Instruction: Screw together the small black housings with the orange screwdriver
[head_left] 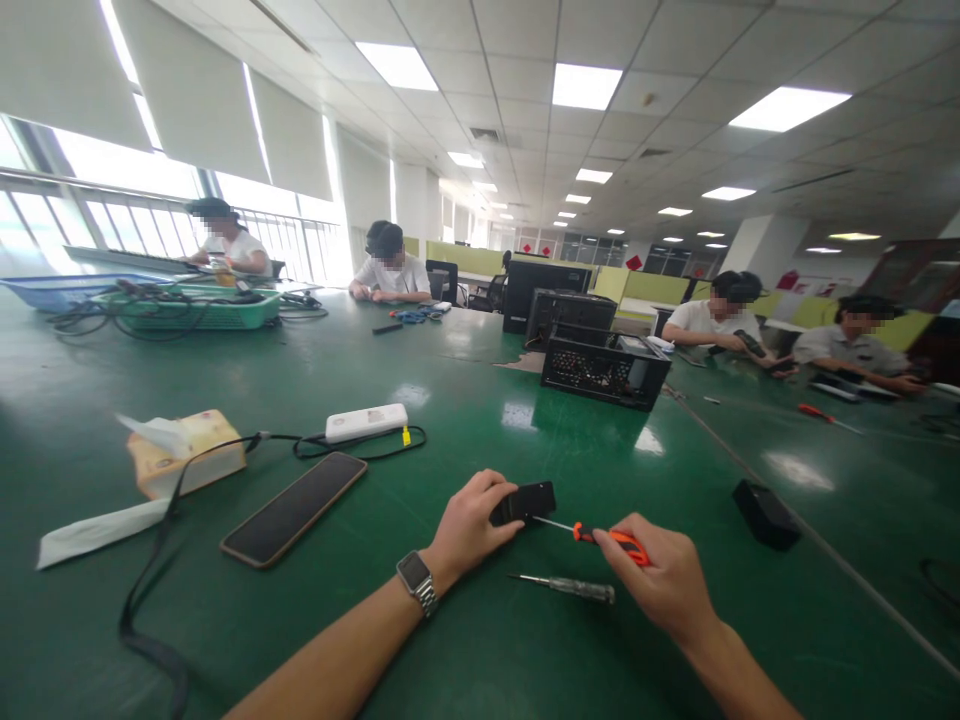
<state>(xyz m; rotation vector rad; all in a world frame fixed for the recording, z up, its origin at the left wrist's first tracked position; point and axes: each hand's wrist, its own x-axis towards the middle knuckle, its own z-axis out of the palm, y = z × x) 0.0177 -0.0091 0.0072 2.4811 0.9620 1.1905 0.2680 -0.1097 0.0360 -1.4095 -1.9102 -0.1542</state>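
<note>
My left hand [484, 515] grips a small black box-shaped device [536, 498] on the green table, thumb along its near side and fingers over the top. A screwdriver [611, 540] with an orange and black handle is in my right hand [664, 575]. Its thin shaft points left, and the tip meets the near side of the black device; the exact contact spot is too small to make out. Just below lies a second screwdriver [570, 588] with a clear handle, apart from both hands.
Left of my hands are a phone [296, 510], a white power strip [366, 423] with black cable and a tissue pack [187, 450]. A black block [765, 513] sits right. Farther back stand an open computer case [604, 370] and a green basket [199, 310]. Several people sit around the table.
</note>
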